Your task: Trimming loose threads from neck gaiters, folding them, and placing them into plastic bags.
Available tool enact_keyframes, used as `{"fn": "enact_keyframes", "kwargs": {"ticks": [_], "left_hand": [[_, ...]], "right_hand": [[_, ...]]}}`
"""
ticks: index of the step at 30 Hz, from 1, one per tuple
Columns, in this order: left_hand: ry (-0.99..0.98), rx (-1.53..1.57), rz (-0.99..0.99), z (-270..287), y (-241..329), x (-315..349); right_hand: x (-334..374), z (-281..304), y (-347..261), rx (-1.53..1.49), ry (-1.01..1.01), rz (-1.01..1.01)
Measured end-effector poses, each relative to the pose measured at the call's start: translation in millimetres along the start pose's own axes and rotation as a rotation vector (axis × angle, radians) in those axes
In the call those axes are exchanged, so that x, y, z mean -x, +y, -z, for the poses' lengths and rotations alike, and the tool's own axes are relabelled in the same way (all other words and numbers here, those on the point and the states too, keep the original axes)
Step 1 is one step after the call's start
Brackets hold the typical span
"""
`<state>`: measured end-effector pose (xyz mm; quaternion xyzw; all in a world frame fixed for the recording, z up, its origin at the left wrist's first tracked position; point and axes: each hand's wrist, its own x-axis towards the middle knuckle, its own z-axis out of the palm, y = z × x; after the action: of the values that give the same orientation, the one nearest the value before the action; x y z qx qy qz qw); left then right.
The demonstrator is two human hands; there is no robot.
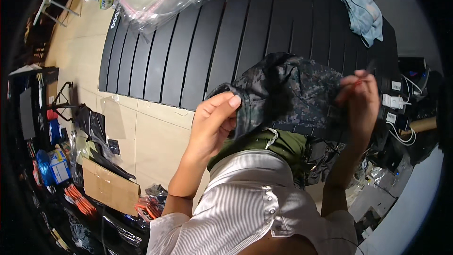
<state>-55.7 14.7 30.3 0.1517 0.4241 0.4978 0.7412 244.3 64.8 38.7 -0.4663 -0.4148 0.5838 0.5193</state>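
Note:
A dark camouflage-patterned cloth garment [306,89] lies bunched over the near edge of the black slatted table [203,52]. My left hand [214,118] is closed on its hemmed edge, thumb on top, lifting that part towards me. Over the garment's right end hovers my right hand [361,97], its fingers drawn together and somewhat blurred. Something small and red shows at those fingertips, too unclear to name. Whether the right fingers also touch the cloth cannot be told.
Clear plastic bags [158,0] lie at the table's far left, a light-blue cloth item [363,14] at its far right. White plugs and cables [396,101] sit by the right edge. A cardboard box [111,186] and orange-red packets [80,200] are at lower left.

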Motion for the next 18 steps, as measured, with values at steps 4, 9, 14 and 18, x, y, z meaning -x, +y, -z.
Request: {"fn": "enact_keyframes", "kwargs": {"ticks": [4, 9, 14, 18], "left_hand": [[-0.042, -0.063, 0.027, -5.3, -0.5, 3.9], [-0.058, -0.170, 0.018, -9.5, 0.3, 11.1], [-0.047, -0.284, -0.023, -15.3, -0.9, 11.7], [-0.096, -0.326, -0.001, -17.9, 1.9, 11.3]], "right_hand": [[23.4, -30.9, 9.4, 0.092, -0.218, -0.023], [25.4, -72.1, -16.7, 0.425, -0.373, -0.187], [20.2, -77.7, -17.1, 0.559, -0.423, -0.070], [21.8, -78.2, -15.5, 0.573, -0.440, -0.091]]}}
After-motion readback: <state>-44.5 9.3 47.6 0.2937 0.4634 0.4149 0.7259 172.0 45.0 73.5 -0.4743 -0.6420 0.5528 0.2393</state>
